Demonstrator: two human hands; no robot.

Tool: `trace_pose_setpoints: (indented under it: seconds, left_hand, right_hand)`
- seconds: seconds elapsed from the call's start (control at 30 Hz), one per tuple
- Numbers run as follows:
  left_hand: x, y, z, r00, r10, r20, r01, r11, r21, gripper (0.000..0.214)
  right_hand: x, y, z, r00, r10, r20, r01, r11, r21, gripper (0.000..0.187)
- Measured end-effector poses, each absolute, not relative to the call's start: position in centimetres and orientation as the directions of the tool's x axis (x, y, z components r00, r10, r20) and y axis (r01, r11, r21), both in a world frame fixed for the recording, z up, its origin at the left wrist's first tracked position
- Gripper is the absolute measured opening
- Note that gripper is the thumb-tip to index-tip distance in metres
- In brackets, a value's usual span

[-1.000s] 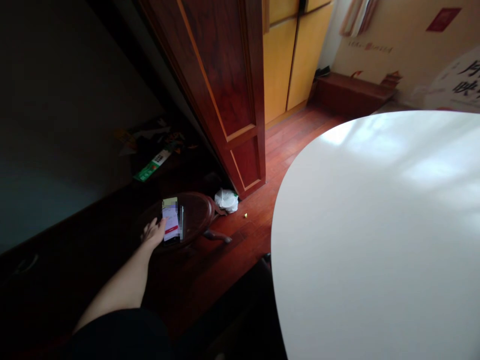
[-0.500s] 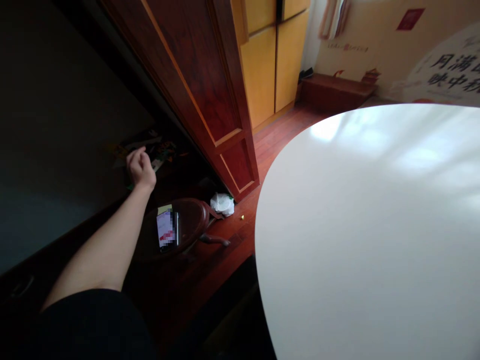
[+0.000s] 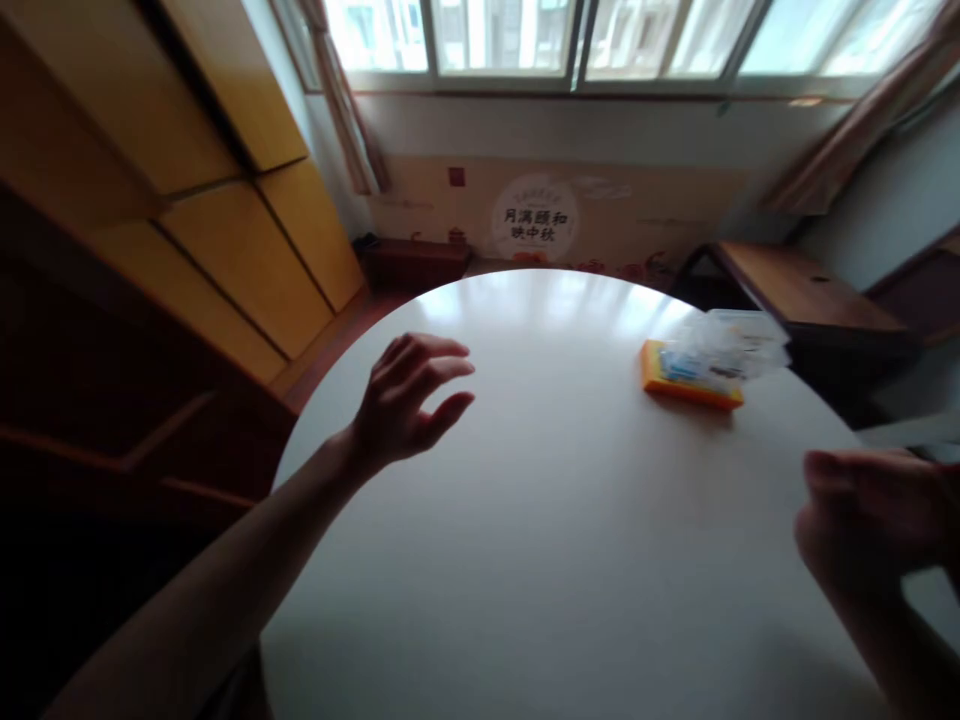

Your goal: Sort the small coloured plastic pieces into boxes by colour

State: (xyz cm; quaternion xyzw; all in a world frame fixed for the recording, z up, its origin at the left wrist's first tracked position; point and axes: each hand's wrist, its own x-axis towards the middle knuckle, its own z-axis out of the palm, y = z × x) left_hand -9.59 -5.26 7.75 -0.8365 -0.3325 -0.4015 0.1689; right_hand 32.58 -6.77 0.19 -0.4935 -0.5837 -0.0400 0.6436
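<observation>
Box [image 3: 694, 397]: orange and yellow, lying flat on the far right part of the round white surface [image 3: 540, 500], not far from the curved edge; a careless shove could send it over.
Clear packaging [image 3: 742, 345]: see-through plastic, resting on the box and jutting past its right end; a light brush could probably slide it off, since nothing visible pins it down.
Right grip [image 3: 862, 500]: curled, motion-blurred, apart from the box yet nearer to it than the other; I cannot tell whether it has hold of anything. A hurried sweep might clip the overhanging plastic.
Left grip [image 3: 411, 398]: half open, fingers curved, thumb apart, nothing between them; well apart from the box, so likely too far off to steady it.
White gloss: smooth and reflective, so a nudged box may skid.
Wooden desk [image 3: 810, 285]: past the right edge; anything tipped that way could fall into the dark space beside it.
Windows [image 3: 502, 35]: bright ahead; their glare could hide the plastic's outline.
</observation>
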Motion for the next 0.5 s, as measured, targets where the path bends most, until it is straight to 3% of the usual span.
trace_pose_setpoints:
  seconds: [0.03,0.07,0.17,0.23,0.37,0.5]
  left_hand:
    - [-7.6,-4.1,7.2,0.485,0.432,0.76,0.655,-0.756,0.011,0.017]
    - [-5.8,-3.1,6.7,0.521,0.447,0.727,0.62,-0.783,0.037,0.017]
    - [-1.4,-1.0,5.5,0.613,0.455,0.646,0.524,-0.846,0.099,0.02]
    - [0.7,-0.1,4.8,0.644,0.466,0.607,0.488,-0.861,0.143,0.022]
    - [3.7,1.1,3.6,0.676,0.494,0.546,0.455,-0.863,0.219,0.024]
    - [5.1,1.4,2.9,0.65,0.53,0.544,0.455,-0.845,0.279,0.027]
  right_hand:
    - [33.2,-5.6,0.5,0.38,0.484,0.788,0.614,0.506,-0.607,0.026]
    - [33.9,-4.4,0.8,0.411,0.537,0.737,0.567,0.482,-0.668,0.027]
    - [36.2,-1.5,1.1,0.399,0.732,0.552,0.451,0.368,-0.813,0.059]
    - [37.7,0.2,1.1,0.339,0.809,0.481,0.436,0.318,-0.842,0.082]
    - [39.7,3.8,1.9,0.15,0.874,0.462,0.508,0.332,-0.795,0.108]
    - [39.6,7.3,4.6,-0.096,0.857,0.507,0.67,0.432,-0.603,0.106]
